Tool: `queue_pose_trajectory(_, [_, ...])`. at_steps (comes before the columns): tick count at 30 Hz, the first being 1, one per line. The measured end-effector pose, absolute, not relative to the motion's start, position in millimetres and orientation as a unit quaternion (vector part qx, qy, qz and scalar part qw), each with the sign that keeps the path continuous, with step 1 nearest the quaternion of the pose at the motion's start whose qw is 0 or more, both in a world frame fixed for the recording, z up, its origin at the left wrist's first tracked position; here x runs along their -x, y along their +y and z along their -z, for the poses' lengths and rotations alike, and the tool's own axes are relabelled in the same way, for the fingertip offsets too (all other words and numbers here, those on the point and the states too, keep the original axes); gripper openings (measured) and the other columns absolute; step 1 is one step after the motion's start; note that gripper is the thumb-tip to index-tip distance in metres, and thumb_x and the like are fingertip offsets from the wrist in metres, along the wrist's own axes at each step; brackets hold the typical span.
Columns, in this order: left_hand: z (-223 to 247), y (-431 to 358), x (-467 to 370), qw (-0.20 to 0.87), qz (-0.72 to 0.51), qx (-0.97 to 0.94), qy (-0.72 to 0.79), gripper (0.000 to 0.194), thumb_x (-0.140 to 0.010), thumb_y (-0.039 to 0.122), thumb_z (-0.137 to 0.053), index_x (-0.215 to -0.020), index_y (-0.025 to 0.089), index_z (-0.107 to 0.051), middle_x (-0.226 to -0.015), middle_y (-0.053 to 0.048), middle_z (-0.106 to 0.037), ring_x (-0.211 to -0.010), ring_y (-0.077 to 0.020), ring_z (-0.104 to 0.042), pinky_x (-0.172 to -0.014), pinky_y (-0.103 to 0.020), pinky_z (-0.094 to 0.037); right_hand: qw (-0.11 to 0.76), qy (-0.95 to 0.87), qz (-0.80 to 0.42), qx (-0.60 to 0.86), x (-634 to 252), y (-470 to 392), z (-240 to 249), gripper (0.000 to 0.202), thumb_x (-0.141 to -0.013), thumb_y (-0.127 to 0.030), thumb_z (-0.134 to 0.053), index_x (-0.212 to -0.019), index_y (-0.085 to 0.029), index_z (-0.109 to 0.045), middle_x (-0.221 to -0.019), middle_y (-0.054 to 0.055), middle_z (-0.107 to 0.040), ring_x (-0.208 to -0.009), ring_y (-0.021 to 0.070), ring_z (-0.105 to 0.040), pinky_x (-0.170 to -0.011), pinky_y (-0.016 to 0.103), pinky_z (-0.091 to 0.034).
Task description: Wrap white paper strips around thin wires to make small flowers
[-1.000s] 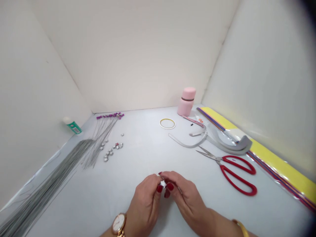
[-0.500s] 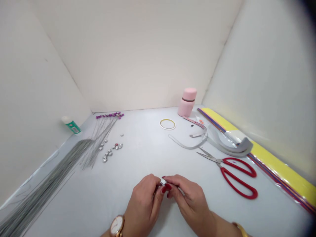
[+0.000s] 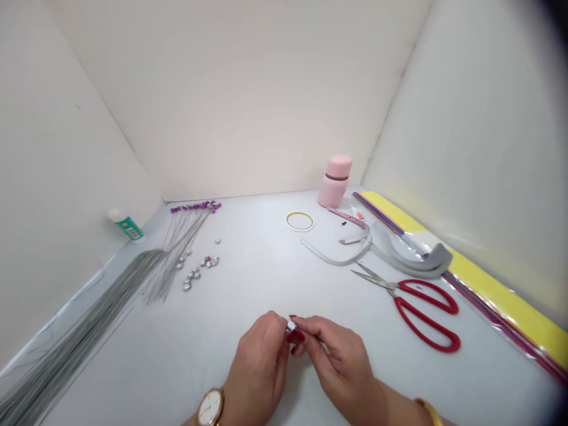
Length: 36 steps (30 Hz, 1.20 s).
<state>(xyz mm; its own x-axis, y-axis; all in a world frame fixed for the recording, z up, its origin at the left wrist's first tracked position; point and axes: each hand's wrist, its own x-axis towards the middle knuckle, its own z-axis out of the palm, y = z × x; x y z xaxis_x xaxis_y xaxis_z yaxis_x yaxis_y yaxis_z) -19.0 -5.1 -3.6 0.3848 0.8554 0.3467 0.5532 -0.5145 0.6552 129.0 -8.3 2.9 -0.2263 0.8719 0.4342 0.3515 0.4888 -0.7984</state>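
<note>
Both hands meet low in the middle of the head view, pinching a small silvery-white folded paper star (image 3: pixel 291 325). My left hand (image 3: pixel 261 358) grips its left side with thumb and forefinger. From the other side, the fingertips of my right hand (image 3: pixel 341 361) press on the star, red nails showing. Most of the star is hidden by the fingers. Ahead and to the left lie several similar silver paper stars (image 3: pixel 191 275), one among them with red on it. Silvery paper strips (image 3: pixel 331 259) curve over the table to the right.
Red-handled scissors (image 3: pixel 390 288) lie partly open at right, beside packs of coloured paper (image 3: pixel 483 278). A pink bottle (image 3: pixel 335 182) and a tape ring (image 3: pixel 300 222) are farther back. Grey wires (image 3: pixel 89 313), purple-topped stems (image 3: pixel 195 207) and a glue stick (image 3: pixel 128 226) occupy the left.
My right hand's fingers have shifted slightly left over the star, and the thumb tips have moved against it. The whole view has drifted a little. Both hands keep their hold.
</note>
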Motion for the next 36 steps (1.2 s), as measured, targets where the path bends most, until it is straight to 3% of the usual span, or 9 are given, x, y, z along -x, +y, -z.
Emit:
queue_pose_trajectory(5, [-1.5,-5.5,17.2,0.293,-0.351,-0.769,0.447,0.017,-0.086,0.014,-0.034,-0.074,0.020,-0.044,-0.069,-0.001,-0.051,-0.063,-0.0137,-0.048,-0.059,-0.024,-0.037,0.462,-0.734,-0.250,0.430,-128.6,-6.9,-1.5,0.020,-0.082,-0.011,-0.043,-0.093,-0.017,-0.058,-0.064,0.001,-0.063,-0.058,0.0118,-0.060,-0.058,0.021,-0.048])
queue_pose_trajectory(13, [-7.2,-1.4,15.7,0.488,-0.413,-0.632,0.437,0.018,-0.089,0.026,-0.035,-0.083,0.018,-0.051,-0.073,-0.001,-0.054,-0.068,-0.0135,-0.052,-0.065,-0.023,-0.042,0.444,-0.742,-0.264,0.426,-130.9,-2.5,3.2,0.020,-0.083,-0.013,-0.045,-0.097,-0.018,-0.058,-0.073,0.002,-0.063,-0.066,0.0119,-0.060,-0.064,0.021,-0.048])
queue_pose_trajectory(19, [-3.4,1.7,16.5,0.506,-0.387,-0.621,0.456,0.020,-0.088,0.030,-0.035,-0.082,0.018,-0.050,-0.071,0.000,-0.053,-0.065,-0.0132,-0.048,-0.062,-0.023,-0.040,0.434,-0.711,-0.335,0.440,-130.4,1.1,3.2,0.024,-0.084,-0.018,-0.044,-0.104,-0.020,-0.055,-0.080,0.003,-0.064,-0.070,0.0128,-0.061,-0.066,0.023,-0.050])
queue_pose_trajectory(26, [-4.6,3.3,18.3,0.500,-0.375,-0.616,0.480,0.026,-0.088,0.034,-0.036,-0.071,0.018,-0.048,-0.060,0.003,-0.044,-0.057,-0.0117,-0.041,-0.055,-0.021,-0.035,0.420,-0.699,-0.361,0.454,-131.3,1.9,0.7,0.014,-0.082,-0.018,-0.048,-0.087,-0.018,-0.060,-0.074,0.003,-0.064,-0.069,0.0141,-0.060,-0.066,0.024,-0.049])
queue_pose_trajectory(36, [-2.9,1.8,18.9,0.492,-0.381,-0.616,0.483,0.028,-0.088,0.033,-0.036,-0.066,0.018,-0.044,-0.059,0.003,-0.044,-0.056,-0.0112,-0.041,-0.054,-0.021,-0.034,0.416,-0.711,-0.370,0.429,-131.5,2.8,-3.7,0.014,-0.082,-0.020,-0.049,-0.083,-0.019,-0.063,-0.072,0.001,-0.066,-0.065,0.0123,-0.061,-0.064,0.020,-0.049])
